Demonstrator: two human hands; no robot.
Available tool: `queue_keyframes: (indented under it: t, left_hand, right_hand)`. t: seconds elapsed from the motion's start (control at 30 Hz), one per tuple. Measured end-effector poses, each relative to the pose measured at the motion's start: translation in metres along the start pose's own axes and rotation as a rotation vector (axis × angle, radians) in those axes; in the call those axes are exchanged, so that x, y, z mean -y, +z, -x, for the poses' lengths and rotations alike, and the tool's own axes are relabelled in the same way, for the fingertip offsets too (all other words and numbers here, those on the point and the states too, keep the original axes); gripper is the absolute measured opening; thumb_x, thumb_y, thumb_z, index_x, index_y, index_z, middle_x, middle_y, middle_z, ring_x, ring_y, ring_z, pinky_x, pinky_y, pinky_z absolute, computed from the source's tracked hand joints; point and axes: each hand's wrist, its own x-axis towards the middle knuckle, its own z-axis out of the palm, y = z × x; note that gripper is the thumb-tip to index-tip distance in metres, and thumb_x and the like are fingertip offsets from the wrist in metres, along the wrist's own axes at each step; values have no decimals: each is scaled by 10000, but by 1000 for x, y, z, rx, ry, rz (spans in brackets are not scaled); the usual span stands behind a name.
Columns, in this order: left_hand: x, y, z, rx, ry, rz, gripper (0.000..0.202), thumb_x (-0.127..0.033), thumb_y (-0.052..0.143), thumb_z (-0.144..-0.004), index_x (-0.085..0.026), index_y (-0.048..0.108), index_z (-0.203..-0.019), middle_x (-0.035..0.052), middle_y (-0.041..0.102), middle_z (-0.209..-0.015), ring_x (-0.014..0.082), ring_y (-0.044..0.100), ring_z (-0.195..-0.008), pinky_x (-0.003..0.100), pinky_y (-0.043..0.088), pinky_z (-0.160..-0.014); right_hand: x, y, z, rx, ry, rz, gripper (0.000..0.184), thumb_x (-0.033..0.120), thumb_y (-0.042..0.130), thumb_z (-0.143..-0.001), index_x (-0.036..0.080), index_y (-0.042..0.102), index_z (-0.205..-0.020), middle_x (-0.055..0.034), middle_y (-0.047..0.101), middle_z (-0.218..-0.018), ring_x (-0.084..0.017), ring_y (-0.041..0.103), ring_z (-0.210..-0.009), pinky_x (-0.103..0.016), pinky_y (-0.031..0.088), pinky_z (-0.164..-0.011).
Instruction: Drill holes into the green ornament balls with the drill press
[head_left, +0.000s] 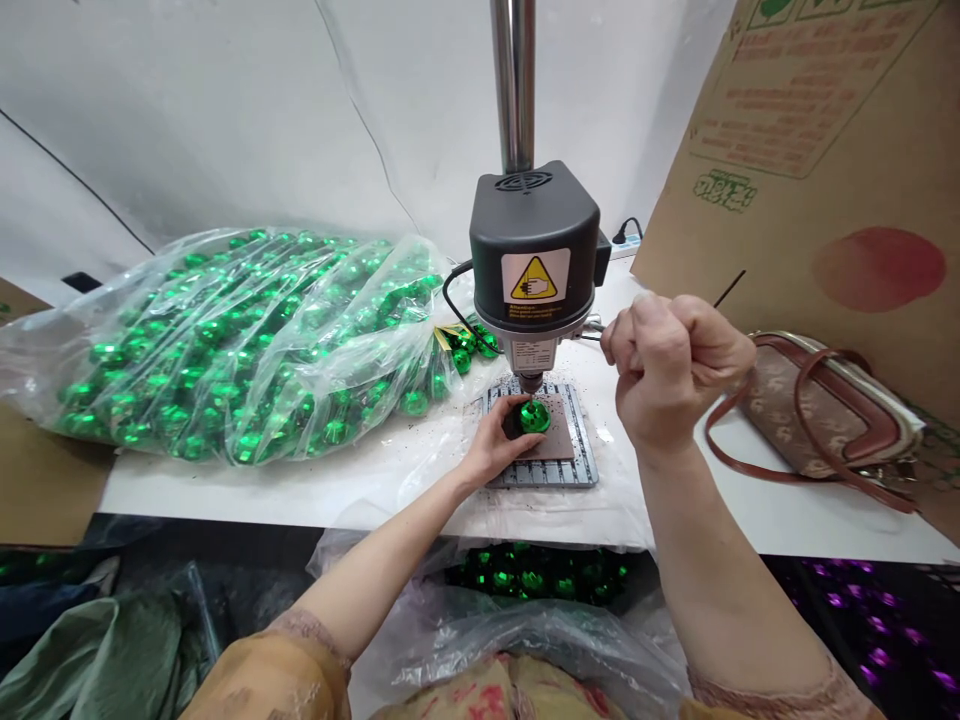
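Under the chuck of a black bench drill press [534, 245], my left hand [501, 440] grips a shiny green faceted ball [535, 416] between thumb and fingers. The ball rests on a brown square pad [555, 445] over the slotted grey base plate [586, 470]. To the right of the drill's motor housing, my right hand [671, 360] is closed in a fist around the feed lever [592, 332], a thin metal rod at the machine's side. The drill's tip meets the top of the ball or is just above it; I cannot tell which.
A large clear plastic bag [247, 350] full of green balls lies left of the drill. On the right are a handbag [817, 410] with brown straps and a big cardboard box [810, 200]. More green balls [540, 572] sit below the table's front edge, purple ones [877, 630] lower right.
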Motion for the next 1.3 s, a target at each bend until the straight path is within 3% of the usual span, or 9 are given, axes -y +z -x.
queue_keyframes:
  t: [0.27,0.93,1.0,1.1,1.2,1.3]
  left_hand:
    - [0,0,1,22,8,19,633,-389,848,-737,-201,558,-1267,105,673,-1219,272,634,-1142,428,486,-1020]
    - [2,1,2,7,15,20,594,-374,847,-737,-202,562,-1229,98,678,-1194,272,636,-1140,433,475,-1028]
    - [2,1,1,7,13,30,602,-380,852,-729,-202,560,-1224,98,678,-1192,274,635,-1141,436,475,-1028]
    - [-2,4,1,-25,7,34,594,-380,856,-721,-200,564,-1206,95,682,-1158,273,644,-1112,438,488,-1001]
    - [-12,8,7,-155,40,-52,526,-367,851,-721,-209,586,-1147,91,673,-1129,282,636,-1104,442,488,-987]
    - [-22,10,33,-269,110,-234,456,-396,845,-721,-227,612,-1075,82,666,-1064,287,633,-1038,443,495,-931]
  right_hand:
    - [-8,-4,12,-7,-112,-19,513,225,600,-870,182,200,-551,67,256,-445,-34,274,-402,-248,246,-418]
    - [-27,-17,37,15,-318,-21,483,99,566,-817,171,184,-531,71,255,-455,-27,256,-397,-247,270,-424]
    - [-22,-13,34,-8,-272,-3,494,121,573,-832,173,199,-512,70,253,-449,-27,251,-392,-255,260,-424]
    - [-8,-3,17,-74,-81,44,502,191,600,-855,186,261,-486,66,265,-441,-39,276,-394,-273,255,-428]
    - [3,6,-4,-74,58,69,474,211,625,-850,202,309,-497,66,309,-432,-53,301,-403,-283,253,-428]
    - [7,10,-14,-48,91,77,466,225,615,-871,211,317,-513,65,318,-431,-56,289,-407,-289,260,-433]
